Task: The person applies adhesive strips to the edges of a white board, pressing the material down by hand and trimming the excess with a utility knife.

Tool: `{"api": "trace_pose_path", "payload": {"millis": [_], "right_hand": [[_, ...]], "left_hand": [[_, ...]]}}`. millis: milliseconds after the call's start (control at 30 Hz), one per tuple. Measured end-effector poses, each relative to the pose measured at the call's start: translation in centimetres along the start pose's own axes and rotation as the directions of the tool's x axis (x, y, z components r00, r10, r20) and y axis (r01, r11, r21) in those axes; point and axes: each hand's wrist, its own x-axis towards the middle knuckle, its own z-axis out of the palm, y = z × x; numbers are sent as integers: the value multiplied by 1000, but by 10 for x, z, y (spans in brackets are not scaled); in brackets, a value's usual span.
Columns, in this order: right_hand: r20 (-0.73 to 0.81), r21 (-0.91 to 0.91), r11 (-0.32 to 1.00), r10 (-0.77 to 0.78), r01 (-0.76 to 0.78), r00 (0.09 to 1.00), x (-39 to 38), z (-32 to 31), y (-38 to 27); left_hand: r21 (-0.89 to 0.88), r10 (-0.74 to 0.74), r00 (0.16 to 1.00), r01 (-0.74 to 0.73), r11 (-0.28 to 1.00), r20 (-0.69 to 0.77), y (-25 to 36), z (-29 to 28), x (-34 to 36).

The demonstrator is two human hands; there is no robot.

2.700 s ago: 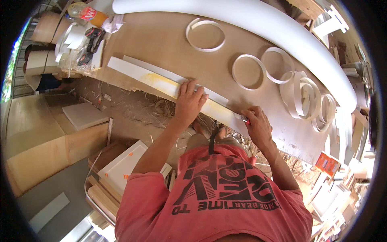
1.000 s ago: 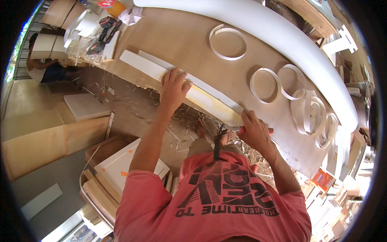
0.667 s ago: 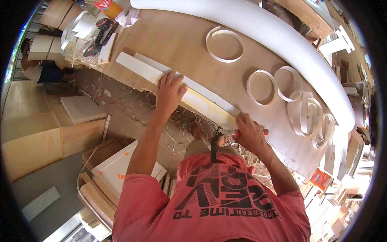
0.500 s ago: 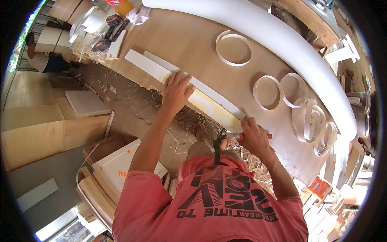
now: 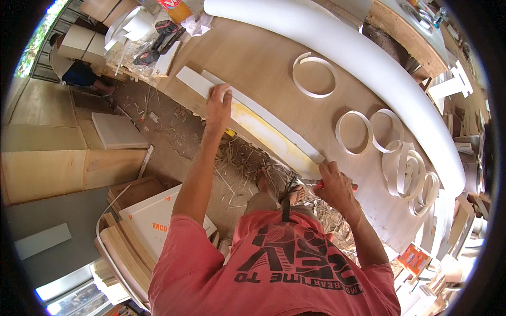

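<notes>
"Where the broad brown wooden worktop (image 5: 253, 58) spreads out, what lies along its near edge?"

"A long, flat white board (image 5: 269, 135) smeared yellow, with a narrower white strip (image 5: 274, 121) alongside its far side."

"And the hands?"

"The left hand (image 5: 219, 107) rests over the board's left part; whether it grips, I can't tell. The right hand (image 5: 336, 184), near the board's right end, is wrapped around a slim red-handled tool (image 5: 320, 184)."
</notes>
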Motion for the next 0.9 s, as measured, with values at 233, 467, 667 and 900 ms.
{"api": "trace_pose_path", "payload": {"millis": [233,467,667,900], "right_hand": [[29,-13,1000,10,-9,1000,0,0,-3],[31,7,1000,-11,11,999,2,1,1],[49,-45,999,6,-4,999,12,7,-6],[-16,2,1000,-1,1,1000,12,11,-3]], "left_hand": [[669,57,987,-142,729,148,-47,-15,50],[583,27,956,-200,788,292,-63,-17,60],[657,-12,957,-189,730,289,-59,-20,57],[613,98,967,-227,757,237,-81,-22,52]]}}
